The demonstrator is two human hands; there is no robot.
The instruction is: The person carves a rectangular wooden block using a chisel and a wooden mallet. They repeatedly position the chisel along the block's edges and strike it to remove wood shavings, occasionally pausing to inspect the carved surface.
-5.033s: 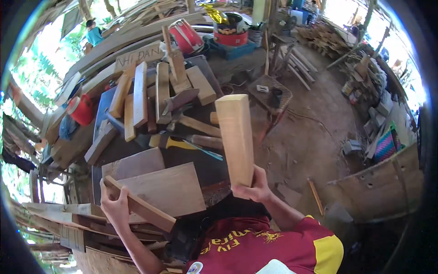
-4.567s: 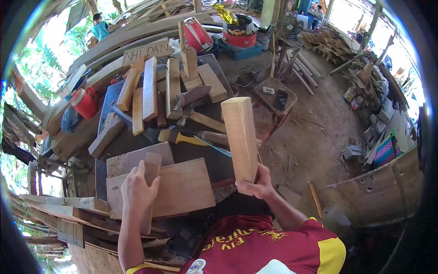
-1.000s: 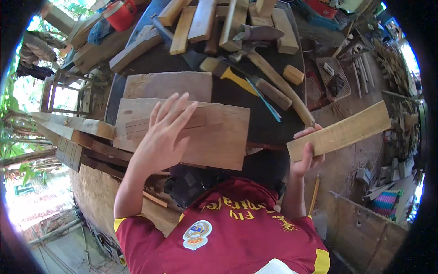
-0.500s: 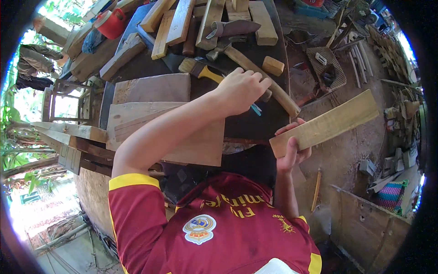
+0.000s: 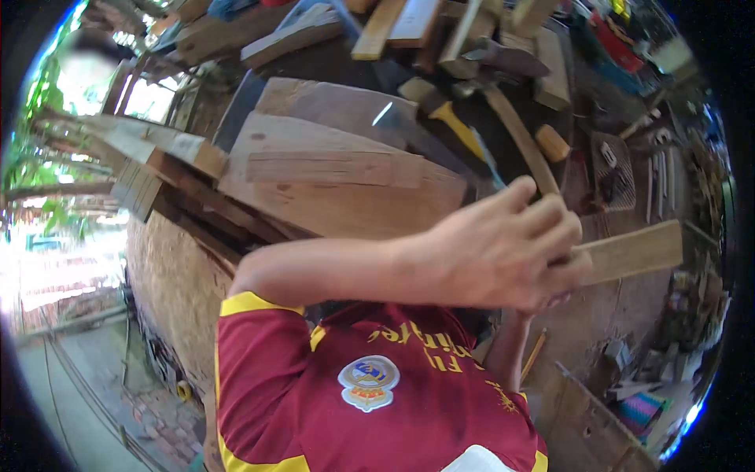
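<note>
My left hand [image 5: 503, 252] reaches across my chest to the right, and its fingers curl over the near end of a light wooden plank [image 5: 633, 252]. The plank sticks out to the right, roughly level, over the dirt floor. My right hand [image 5: 544, 305] is almost wholly hidden under the left hand. Only its forearm [image 5: 510, 350] shows, rising to the plank's near end, where it grips from below. A red and yellow shirt [image 5: 370, 393] fills the lower middle.
A dark workbench [image 5: 314, 63] ahead carries two wide boards [image 5: 338, 185], a yellow-handled tool [image 5: 456, 126], a long wooden-handled hammer [image 5: 519, 138] and a small wood block [image 5: 553, 143]. Stacked planks [image 5: 157, 149] lie at the left. A wooden crate [image 5: 598, 417] stands at the lower right.
My left hand has left the wide boards on the bench and swung right, across to the plank's near end. The plank stays in my right hand, roughly level.
</note>
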